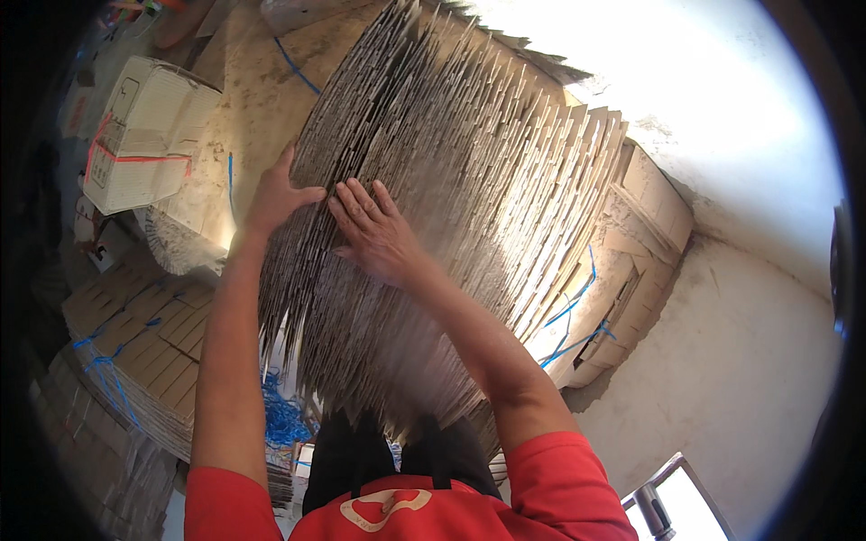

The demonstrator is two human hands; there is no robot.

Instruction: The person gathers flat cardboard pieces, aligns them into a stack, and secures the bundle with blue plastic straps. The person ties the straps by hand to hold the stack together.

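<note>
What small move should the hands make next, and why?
Perhaps pat the right hand gently along the cardboard stack to even it: its edges look ragged, that hand lies on them, and the left hand rests at the stack's left side.

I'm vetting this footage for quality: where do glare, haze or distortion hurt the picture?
Head view: glare washes out the pale surface at upper right; hard light streaks the right of the cardboard stack; milky haze softens its lower middle; fisheye bending grows toward the dark rim.
</note>
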